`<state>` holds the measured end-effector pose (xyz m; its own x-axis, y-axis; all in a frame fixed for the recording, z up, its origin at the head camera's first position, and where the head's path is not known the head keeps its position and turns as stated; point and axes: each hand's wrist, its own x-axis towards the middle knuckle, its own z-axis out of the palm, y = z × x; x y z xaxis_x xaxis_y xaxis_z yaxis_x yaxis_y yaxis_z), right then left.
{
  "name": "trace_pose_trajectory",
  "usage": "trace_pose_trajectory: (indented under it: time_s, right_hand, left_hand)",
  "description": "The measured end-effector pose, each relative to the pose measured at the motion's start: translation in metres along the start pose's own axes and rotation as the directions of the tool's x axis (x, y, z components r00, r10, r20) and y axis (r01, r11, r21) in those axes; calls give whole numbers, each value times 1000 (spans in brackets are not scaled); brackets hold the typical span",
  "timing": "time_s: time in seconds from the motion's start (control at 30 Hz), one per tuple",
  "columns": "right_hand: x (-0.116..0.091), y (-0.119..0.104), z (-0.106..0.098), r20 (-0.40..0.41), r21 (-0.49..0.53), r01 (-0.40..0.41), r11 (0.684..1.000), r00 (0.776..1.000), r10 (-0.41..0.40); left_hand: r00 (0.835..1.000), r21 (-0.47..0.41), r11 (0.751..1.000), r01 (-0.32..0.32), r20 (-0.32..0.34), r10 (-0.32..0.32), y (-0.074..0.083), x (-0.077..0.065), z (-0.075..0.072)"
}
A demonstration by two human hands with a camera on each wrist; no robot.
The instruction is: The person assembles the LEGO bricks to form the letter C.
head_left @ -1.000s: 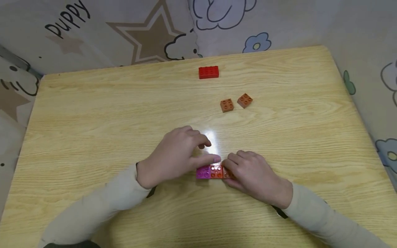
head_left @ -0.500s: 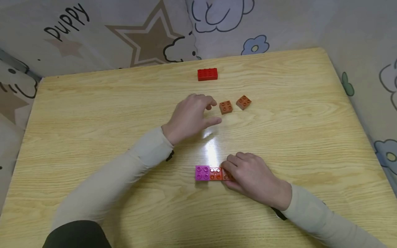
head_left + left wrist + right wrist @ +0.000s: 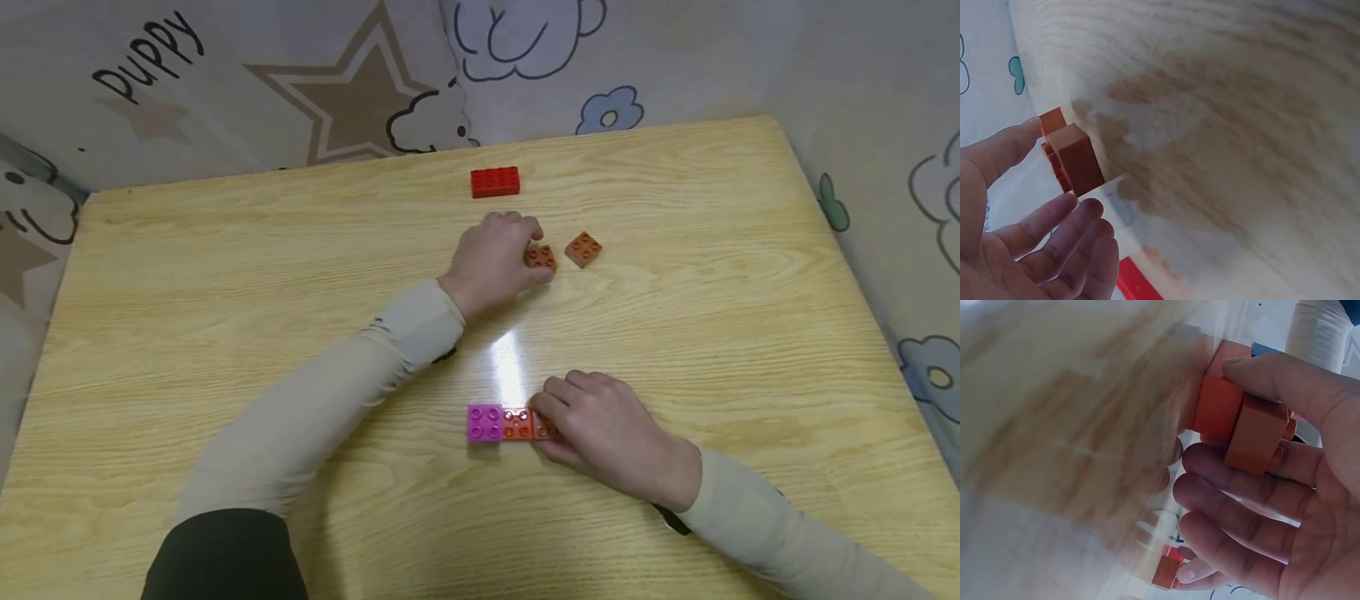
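My left hand [image 3: 497,260] reaches around a brown toy building brick [image 3: 542,257], thumb on its near side and fingers beyond. In the left wrist view, thumb and fingertips stand spread at either end of that brick [image 3: 1075,159]; firm contact cannot be told. A second brown brick [image 3: 583,249] lies just right of it. My right hand [image 3: 611,437] holds the right end of a brick row: a magenta brick [image 3: 484,423], an orange-red brick [image 3: 517,424] and a brown brick [image 3: 1257,434], partly hidden by the fingers. The right thumb lies along the row's side.
A long red brick [image 3: 495,182] lies near the far edge of the wooden table [image 3: 225,317]. Cartoon-patterned fabric [image 3: 675,58] rises behind and right of the table. In the right wrist view, a dark blue piece [image 3: 1266,349] shows behind the thumb.
My left hand has moved away from the brick row, forward and right to the nearer-left brown brick. My right hand stays at the row.
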<state>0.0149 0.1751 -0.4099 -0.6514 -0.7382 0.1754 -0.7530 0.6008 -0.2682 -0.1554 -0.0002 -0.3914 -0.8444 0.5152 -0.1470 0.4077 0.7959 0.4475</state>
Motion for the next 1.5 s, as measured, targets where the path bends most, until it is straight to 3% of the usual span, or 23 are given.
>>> trace_pose_trajectory:
  time_s: [0.4,0.67,0.87,1.1,1.3,1.5]
  right_hand:
    - [1,-2,1,11,-1,3,1000,1000,-3]
    - [3,-3,2,-8,-1,13,1000,1000,-13]
    - [3,-3,2,-1,-8,10,1000,1000,-10]
    - [3,-3,3,5,-20,1,1000,1000,-1]
    - [3,-2,3,3,-27,-5,1000,1000,5]
    - [2,-1,3,-5,-11,-1,1000,1000,1]
  left_hand:
    - [1000,38,999,0,0,0,-5,2,10]
    - [1000,8,1000,3,-17,-3,-8,-12,4]
    - [999,-14,999,-29,-21,29,-5,-36,-6]
    - [993,-56,993,-108,-54,105,2,-76,-21]
    - [989,-67,989,-132,-77,126,7,-109,-34]
    - [972,-84,974,-212,-125,201,8,-138,-37]
